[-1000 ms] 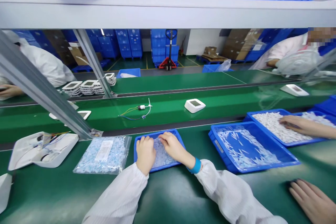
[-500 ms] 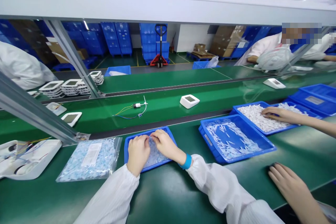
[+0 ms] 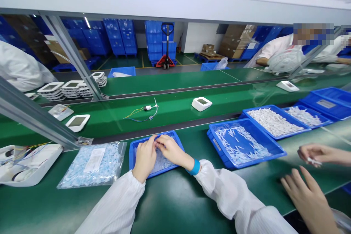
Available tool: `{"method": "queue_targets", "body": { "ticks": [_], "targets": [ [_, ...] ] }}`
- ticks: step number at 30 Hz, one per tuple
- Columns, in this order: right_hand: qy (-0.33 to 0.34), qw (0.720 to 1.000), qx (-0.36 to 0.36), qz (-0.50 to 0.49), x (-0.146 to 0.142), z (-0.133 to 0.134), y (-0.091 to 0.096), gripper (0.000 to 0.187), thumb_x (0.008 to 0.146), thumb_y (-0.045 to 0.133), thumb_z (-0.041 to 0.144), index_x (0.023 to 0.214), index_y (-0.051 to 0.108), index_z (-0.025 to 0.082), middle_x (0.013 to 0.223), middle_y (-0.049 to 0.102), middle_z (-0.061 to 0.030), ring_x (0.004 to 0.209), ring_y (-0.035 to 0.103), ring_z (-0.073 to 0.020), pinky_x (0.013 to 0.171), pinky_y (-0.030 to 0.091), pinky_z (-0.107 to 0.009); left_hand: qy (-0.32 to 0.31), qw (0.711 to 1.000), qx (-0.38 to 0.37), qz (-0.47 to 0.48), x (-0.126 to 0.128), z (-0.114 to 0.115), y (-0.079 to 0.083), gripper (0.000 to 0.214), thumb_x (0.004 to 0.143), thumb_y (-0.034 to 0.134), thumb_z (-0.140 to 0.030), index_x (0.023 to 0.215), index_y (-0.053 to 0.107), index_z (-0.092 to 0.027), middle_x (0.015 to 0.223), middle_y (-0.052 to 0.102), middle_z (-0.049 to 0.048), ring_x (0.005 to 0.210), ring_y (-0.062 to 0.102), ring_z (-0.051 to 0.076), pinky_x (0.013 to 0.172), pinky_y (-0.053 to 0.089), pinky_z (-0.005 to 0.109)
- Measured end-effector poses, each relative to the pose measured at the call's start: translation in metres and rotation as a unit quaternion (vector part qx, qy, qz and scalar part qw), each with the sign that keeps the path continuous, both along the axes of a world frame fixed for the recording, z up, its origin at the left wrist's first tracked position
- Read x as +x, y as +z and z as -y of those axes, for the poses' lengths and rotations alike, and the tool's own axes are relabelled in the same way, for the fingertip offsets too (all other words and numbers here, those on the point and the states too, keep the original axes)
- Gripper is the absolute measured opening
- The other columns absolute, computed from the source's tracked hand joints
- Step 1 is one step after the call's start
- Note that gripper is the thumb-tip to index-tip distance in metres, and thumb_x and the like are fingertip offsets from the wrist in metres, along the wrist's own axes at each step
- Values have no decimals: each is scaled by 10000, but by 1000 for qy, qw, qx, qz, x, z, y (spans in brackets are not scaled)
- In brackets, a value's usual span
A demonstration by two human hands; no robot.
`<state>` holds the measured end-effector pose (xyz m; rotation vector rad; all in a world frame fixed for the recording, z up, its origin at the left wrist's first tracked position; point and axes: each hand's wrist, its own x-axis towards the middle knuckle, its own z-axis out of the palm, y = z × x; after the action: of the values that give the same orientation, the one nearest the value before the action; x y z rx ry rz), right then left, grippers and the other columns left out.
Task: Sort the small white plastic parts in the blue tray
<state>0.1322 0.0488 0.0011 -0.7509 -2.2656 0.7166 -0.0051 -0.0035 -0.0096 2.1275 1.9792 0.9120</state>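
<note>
Centre-bottom, my left hand (image 3: pixel 144 158) and right hand (image 3: pixel 170 150) curl fingertip to fingertip over the parts (image 3: pixel 161 161) in the tray (image 3: pixel 131 154), sorting, I judge; whether one is pinched I cannot tell; lifting one calls for a fine pinch.

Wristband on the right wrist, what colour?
Blue wristband, clearest in the head view, just behind the right hand.

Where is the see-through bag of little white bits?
In the head view, the bag lies on the green table, lower left, between the white tray and the small blue tray by the left hand.
</note>
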Motion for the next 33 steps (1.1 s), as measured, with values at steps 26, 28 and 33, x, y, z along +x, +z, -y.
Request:
{"method": "queue_targets", "body": {
  "ticks": [26, 28, 33],
  "targets": [
    [-35, 998, 24, 45, 0, 3, -4, 229, 839, 438, 32, 778, 626, 148, 764, 588, -52, 781, 523, -171, 737, 408, -290, -18, 994, 6, -106, 0, 7, 15, 264, 879, 408, -167, 942, 663, -192, 908, 680, 67, 879, 527, 224, 766, 357, 376],
    [-42, 997, 26, 63, 0, 4, -4, 218, 825, 449, 27, 754, 620, 142, 741, 575, -51, 760, 515, -169, 722, 404, -286, -36, 993, 8, -116, 0, 7, 15, 252, 869, 419, -155, 910, 666, -182, 911, 683, 68, 887, 534, 223, 777, 358, 376],
    [-32, 997, 27, 64, 0, 4, -3, 212, 848, 453, 54, 766, 627, 143, 745, 587, -50, 756, 521, -164, 724, 401, -282, -29, 991, 7, -133, 1, 7, 15, 259, 862, 425, -146, 913, 678, -168, 898, 697, 76, 863, 567, 225, 777, 368, 385]
  ]
}}
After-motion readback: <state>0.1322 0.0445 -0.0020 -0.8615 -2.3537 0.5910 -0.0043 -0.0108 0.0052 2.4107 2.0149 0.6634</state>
